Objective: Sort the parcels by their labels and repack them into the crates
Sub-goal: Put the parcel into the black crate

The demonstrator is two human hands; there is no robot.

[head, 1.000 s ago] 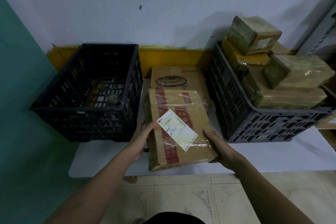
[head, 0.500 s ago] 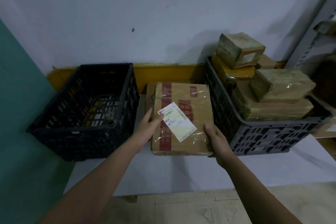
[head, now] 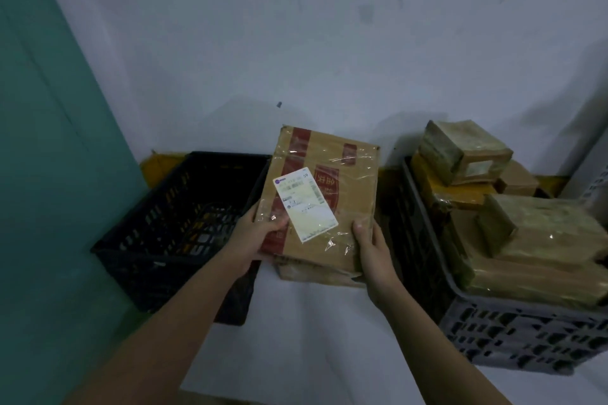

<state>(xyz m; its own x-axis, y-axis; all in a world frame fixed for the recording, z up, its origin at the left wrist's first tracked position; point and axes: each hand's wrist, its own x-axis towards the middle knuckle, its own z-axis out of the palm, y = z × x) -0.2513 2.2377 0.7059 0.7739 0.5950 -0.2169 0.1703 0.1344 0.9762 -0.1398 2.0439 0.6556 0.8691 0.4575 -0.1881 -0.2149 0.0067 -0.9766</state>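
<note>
A cardboard parcel [head: 324, 194], taped and printed with red bands and red characters, is held tilted above the counter [head: 306, 332], between the black crate [head: 177, 230] and the grey crate [head: 513, 332]. A white label [head: 306, 204] is fixed to its face; the number "59" is legible, the remaining print blurred. The left hand [head: 260, 233] grasps the lower left edge, thumb on top. The right hand [head: 370, 243] grasps the lower right corner. Wrapped parcels [head: 539, 230] are stacked in the grey crate
</note>
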